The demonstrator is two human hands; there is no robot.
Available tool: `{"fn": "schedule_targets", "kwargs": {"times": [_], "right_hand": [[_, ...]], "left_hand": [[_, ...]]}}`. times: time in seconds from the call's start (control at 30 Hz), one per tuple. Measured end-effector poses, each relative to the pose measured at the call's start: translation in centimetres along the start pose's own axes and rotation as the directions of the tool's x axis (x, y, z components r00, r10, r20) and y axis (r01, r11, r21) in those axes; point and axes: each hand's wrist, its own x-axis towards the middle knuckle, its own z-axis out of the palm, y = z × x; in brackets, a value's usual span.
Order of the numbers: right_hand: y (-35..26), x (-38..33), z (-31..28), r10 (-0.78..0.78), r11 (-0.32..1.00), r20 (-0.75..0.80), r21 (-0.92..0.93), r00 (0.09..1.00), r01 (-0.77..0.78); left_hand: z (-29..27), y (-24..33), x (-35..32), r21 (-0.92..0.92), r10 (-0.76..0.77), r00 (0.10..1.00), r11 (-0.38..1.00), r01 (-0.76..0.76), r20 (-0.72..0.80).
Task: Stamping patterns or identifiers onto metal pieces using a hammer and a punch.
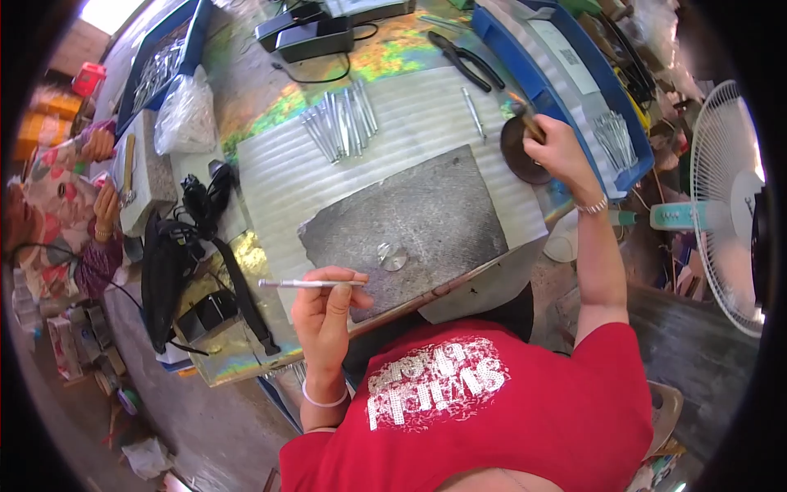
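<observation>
My left hand (328, 316) pinches a thin silver metal rod (303, 284) near the front of a grey stone slab (426, 205). The rod lies level, its left end jutting past my fingers. On the slab, just right of that hand, sits a small shiny round metal piece (393, 257). My right hand (561, 152) is closed round a wooden-handled tool (533, 127); the tool's far end is too blurred to make out. Beneath it is a dark round disc (518, 156). One loose silver rod (474, 113) lies left of the disc.
Several silver rods (344, 123) lie on the foam sheet (270, 180) behind the slab. Pliers (467, 61) and a blue tray (525, 78) stand at the back right. A fan (725, 205) is at right. A co-worker's hands (102, 205) are at left, beside a stone block (147, 172) with a hammer.
</observation>
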Motion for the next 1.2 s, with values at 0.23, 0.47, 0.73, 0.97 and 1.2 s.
{"fn": "schedule_targets", "kwargs": {"times": [0.23, 0.47, 0.73, 0.97, 1.2], "right_hand": [[-9.9, -9.4, 1.8, -0.025, 0.675, 0.444, 0.668, 0.896, -0.313], [-14.8, -12.3, 5.6, -0.374, 0.462, 0.425, 0.856, 0.824, -0.232], [-15.6, -12.7, 6.3, -0.349, 0.466, 0.413, 0.855, 0.841, -0.227], [-15.5, -13.0, 6.4, -0.324, 0.494, 0.411, 0.842, 0.852, -0.218], [-15.3, -13.0, 6.8, -0.322, 0.5, 0.384, 0.845, 0.866, -0.189]], "left_hand": [[0.3, -1.0, 0.3, -0.542, -0.16, 0.969, 0.806, 0.239, 0.189], [1.6, -1.0, 0.2, -0.679, -0.219, 0.921, 0.624, 0.386, 0.323], [1.2, -0.7, -0.4, -0.657, -0.168, 0.92, 0.656, 0.372, 0.354], [1.3, -0.2, -0.6, -0.605, -0.163, 0.929, 0.719, 0.343, 0.334], [1.6, 0.1, -1.3, -0.37, -0.055, 0.976, 0.92, 0.132, 0.211]]}}
